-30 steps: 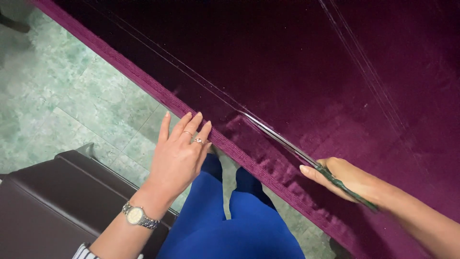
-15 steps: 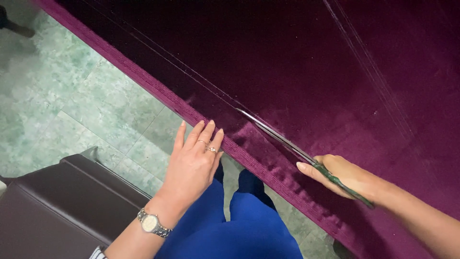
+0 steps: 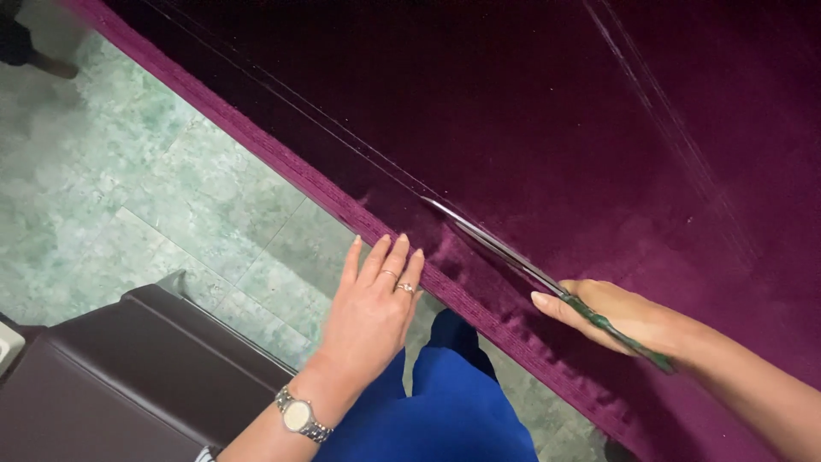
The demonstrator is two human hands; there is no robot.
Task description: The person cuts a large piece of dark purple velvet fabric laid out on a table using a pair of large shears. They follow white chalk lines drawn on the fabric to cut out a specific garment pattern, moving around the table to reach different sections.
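A large sheet of dark purple velvet fabric (image 3: 530, 128) covers the surface ahead, its folded edge (image 3: 342, 201) running diagonally from upper left to lower right. My right hand (image 3: 620, 318) grips the green handles of a long pair of scissors (image 3: 505, 250), whose blades lie along a faint chalk line in the cloth. My left hand (image 3: 372, 312) is flat with fingers together, fingertips touching the fabric's edge just left of the blades. It wears rings and a wristwatch (image 3: 299, 417).
Pale green tiled floor (image 3: 128, 197) lies to the left. A dark brown seat or case (image 3: 120, 376) sits at lower left. My blue trousers (image 3: 436, 402) show below the fabric edge. Someone's dark shoe (image 3: 26, 47) is at top left.
My left hand has slid right along the fabric's edge, closer to the scissors. The scissors have stayed on the chalk line with little visible shift.
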